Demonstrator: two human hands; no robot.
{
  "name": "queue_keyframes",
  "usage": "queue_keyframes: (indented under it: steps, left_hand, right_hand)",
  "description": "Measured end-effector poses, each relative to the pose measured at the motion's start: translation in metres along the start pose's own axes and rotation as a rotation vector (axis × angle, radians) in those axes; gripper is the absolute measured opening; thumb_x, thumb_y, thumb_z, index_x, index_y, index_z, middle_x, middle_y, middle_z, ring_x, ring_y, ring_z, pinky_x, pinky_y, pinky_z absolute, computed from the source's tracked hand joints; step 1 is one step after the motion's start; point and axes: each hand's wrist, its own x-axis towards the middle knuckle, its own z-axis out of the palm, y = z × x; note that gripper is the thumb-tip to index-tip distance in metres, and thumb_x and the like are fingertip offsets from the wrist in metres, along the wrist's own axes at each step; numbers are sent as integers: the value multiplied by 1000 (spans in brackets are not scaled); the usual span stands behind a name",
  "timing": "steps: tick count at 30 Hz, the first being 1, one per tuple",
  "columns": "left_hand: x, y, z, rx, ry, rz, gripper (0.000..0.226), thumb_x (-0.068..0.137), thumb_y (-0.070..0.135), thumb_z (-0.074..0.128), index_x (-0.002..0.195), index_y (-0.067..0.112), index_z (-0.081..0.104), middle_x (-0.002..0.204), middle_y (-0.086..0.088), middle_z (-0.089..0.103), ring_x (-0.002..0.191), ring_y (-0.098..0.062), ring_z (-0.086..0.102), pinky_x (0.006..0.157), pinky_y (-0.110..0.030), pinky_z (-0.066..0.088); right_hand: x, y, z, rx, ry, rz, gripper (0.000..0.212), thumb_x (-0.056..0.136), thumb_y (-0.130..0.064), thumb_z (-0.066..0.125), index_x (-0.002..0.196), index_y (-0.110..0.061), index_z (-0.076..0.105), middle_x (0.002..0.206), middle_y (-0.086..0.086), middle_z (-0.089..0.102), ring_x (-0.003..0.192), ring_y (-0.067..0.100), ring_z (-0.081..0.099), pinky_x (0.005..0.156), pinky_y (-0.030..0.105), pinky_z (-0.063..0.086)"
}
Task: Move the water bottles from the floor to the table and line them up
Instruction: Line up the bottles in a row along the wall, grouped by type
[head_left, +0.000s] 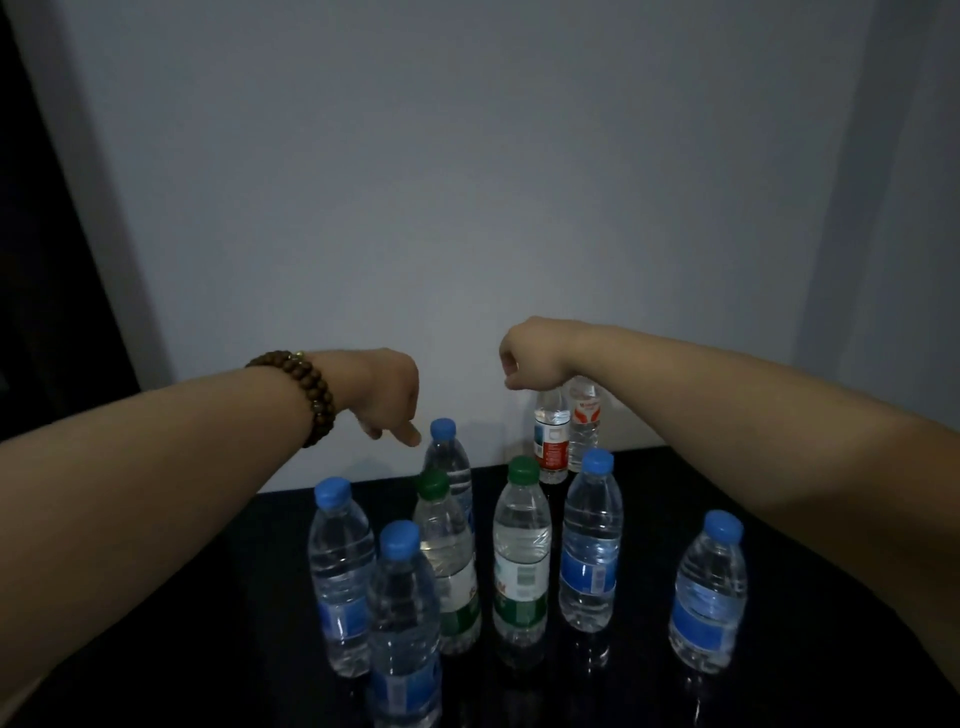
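Water bottles (522, 551) stand upright in a loose cluster on the dark, glossy counter (779, 665), not yet in a line. They look full, so probably weighty, with thin walls that give; grip mid-body. The left hand (389, 395) and right hand (530, 358) hover above, loosely curled, holding nothing.

- The picture was dim, with a cold blue-grey tone.
- The wall (467, 208) was the brightest part, lighter in the middle and darker toward both sides.
- The black tabletop (779, 675) was glossy and showed faint reflections of the bottles (522, 551).
- Details were soft and slightly blurred, and the wide lens stretched the forearms (156, 493) near the edges.
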Motion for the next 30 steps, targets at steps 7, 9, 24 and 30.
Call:
queue_keyframes:
  steps: [7,9,24,30]
  left_hand:
    - [-48,-17,7,-144,-216,-47,42,82,42,82,109,11,74,109,-3,72,82,-19,77,82,-32,63]
    - [-57,-20,14,-118,-256,-60,47,79,40,85,112,10,73,111,-4,67,84,-23,75,79,-32,63]
    - [-52,-42,50,-186,-54,40,18,80,24,84,91,12,76,84,-1,75,67,-12,74,69,-25,62]
    - [-19,-67,47,-323,-18,-53,21,81,19,84,93,3,77,85,-8,75,74,-20,76,70,-32,64]
  right_hand:
    - [-7,-49,-11,133,-112,-86,37,98,-36,63,131,-19,59,94,2,66,77,18,70,66,33,57]
    - [-4,-63,-8,119,-155,-105,52,98,-42,63,145,-23,48,101,4,64,81,21,68,68,33,56]
    - [18,-108,14,-150,-257,-156,46,98,-31,67,139,-15,55,129,11,64,109,29,66,97,45,55]
    - [45,-112,11,-254,-278,-200,34,102,-34,60,124,-8,64,119,13,69,106,30,66,95,44,55]
